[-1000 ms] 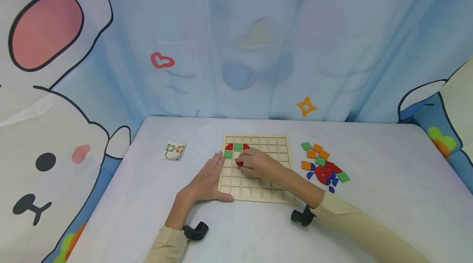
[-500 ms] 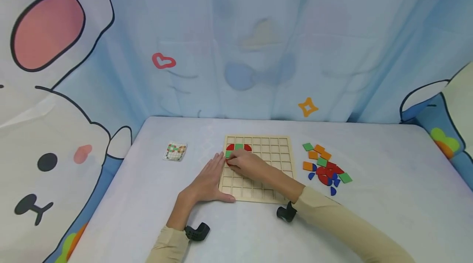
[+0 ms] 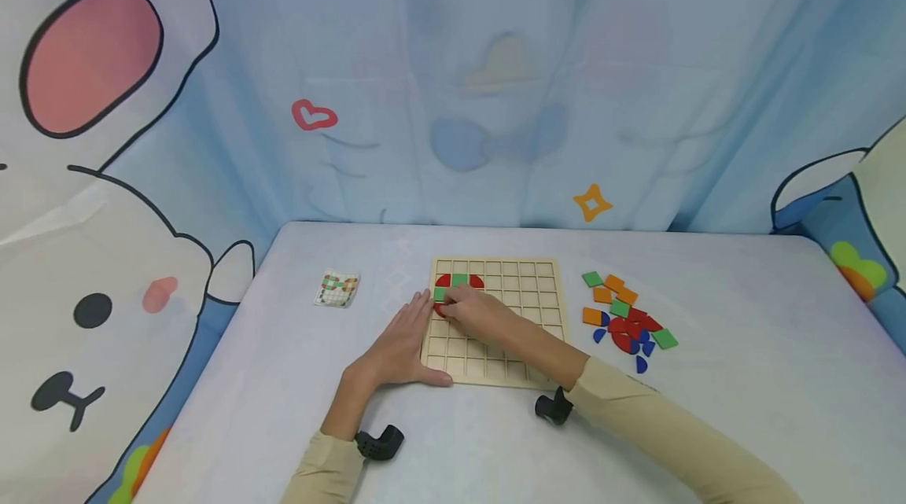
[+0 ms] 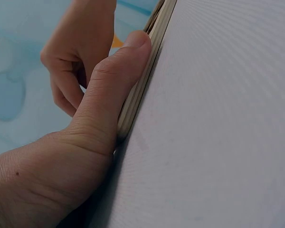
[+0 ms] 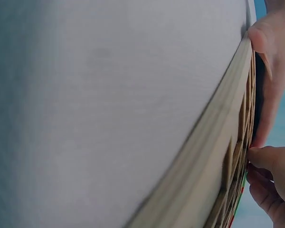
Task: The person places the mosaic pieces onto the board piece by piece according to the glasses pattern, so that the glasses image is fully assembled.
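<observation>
A wooden grid board [image 3: 510, 366] lies on the table, with red and green tiles in its upper left cells. Along the board's left edge rests my left hand [image 3: 399, 343], fingers straight; its thumb [image 4: 128, 52] touches the front edge near the corner. My right hand [image 3: 484, 315] reaches over the board, fingers curled, and pinches a red rounded tile [image 3: 440, 310] at the left column, just below a green square tile [image 3: 440, 294]. Fingertips hide part of the red tile. In the right wrist view the right thumb and fingers [image 5: 263, 154] meet at the board's surface.
Right of the board lies a loose pile of orange, green, red and blue tiles, among them a red tile [image 3: 623, 342] and an orange tile [image 3: 592, 316]. A small pattern card [image 3: 336, 289] lies to the left. A printed curtain [image 3: 495, 95] hangs behind the table [image 3: 743, 315].
My right hand has moved left across the board with the red tile, to the left column below the green square, and now stays there. My left hand stays at the board's edge.
</observation>
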Demonstrator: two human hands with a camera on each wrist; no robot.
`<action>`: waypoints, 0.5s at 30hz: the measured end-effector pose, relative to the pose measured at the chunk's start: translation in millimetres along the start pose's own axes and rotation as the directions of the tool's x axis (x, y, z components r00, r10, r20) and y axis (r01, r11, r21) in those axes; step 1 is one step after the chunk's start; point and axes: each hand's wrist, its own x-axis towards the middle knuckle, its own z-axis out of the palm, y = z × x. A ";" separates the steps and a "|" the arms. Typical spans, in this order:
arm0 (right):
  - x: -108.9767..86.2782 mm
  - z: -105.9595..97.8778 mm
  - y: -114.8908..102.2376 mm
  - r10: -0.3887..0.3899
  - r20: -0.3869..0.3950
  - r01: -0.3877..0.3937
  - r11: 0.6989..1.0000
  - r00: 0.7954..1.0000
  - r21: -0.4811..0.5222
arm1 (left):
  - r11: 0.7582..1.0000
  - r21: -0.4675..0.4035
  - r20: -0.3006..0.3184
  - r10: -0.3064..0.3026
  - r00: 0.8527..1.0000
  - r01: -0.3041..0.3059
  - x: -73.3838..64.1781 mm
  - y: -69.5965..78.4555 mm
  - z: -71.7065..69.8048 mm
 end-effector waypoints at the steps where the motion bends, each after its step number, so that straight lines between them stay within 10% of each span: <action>1: -0.8 -1.5 0.3 -0.008 0.003 0.008 1.000 1.000 -0.010 | 1.000 0.003 0.002 -0.002 1.000 0.002 0.0 0.0 0.2; 15: -75.2 -39.6 27.9 0.111 -0.126 -0.111 0.994 0.986 0.010 | 1.000 -0.015 -0.004 -0.013 1.000 0.013 -1.2 2.9 -0.7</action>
